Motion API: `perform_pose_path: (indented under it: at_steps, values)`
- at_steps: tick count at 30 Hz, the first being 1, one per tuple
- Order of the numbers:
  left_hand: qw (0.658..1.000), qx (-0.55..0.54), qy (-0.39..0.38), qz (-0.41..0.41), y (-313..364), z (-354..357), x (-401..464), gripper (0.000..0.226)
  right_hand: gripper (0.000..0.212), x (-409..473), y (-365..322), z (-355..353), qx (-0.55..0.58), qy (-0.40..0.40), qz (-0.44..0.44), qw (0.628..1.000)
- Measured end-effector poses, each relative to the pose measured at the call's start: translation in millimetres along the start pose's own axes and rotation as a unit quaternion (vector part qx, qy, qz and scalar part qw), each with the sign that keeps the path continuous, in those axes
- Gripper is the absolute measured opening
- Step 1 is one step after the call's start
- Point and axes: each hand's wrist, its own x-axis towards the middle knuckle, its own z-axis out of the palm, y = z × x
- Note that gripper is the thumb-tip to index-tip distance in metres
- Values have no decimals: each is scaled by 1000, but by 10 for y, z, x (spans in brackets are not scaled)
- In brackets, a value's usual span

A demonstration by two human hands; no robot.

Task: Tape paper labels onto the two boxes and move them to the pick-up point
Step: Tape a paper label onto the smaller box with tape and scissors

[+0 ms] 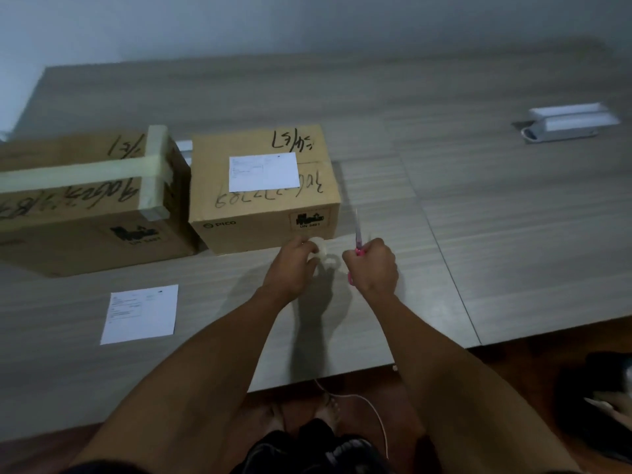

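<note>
The grey tabletop (pixel 478 234) is carrying everything. At nine o'clock the larger taped box (pixel 85 206) is sitting just beside the smaller box (pixel 263 203), which is wearing a paper label (pixel 264 172) on its top face. A second label (pixel 140 314) is lying flat at seven o'clock, well apart from the boxes. At centre, the left hand (pixel 294 268) is gripping a clear tape roll (pixel 323 254), fingers curled round it, while the right hand (pixel 374 266) is clutching pink scissors (pixel 358 234), blades pointing to twelve o'clock. At two o'clock a white object (pixel 567 126) is lying, blurred.
</note>
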Motion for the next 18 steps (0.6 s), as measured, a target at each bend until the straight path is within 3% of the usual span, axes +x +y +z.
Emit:
perform_pose_path:
  at_steps: [5, 18]
  values:
    - [998, 16, 55, 37, 164, -449, 163, 24, 21, 111, -474, -272, 24, 45, -64, 997]
    - [989, 47, 141, -3, -195, -1360, 506, 24, 15, 535, -1506, -271, -9, -6, -133, 991]
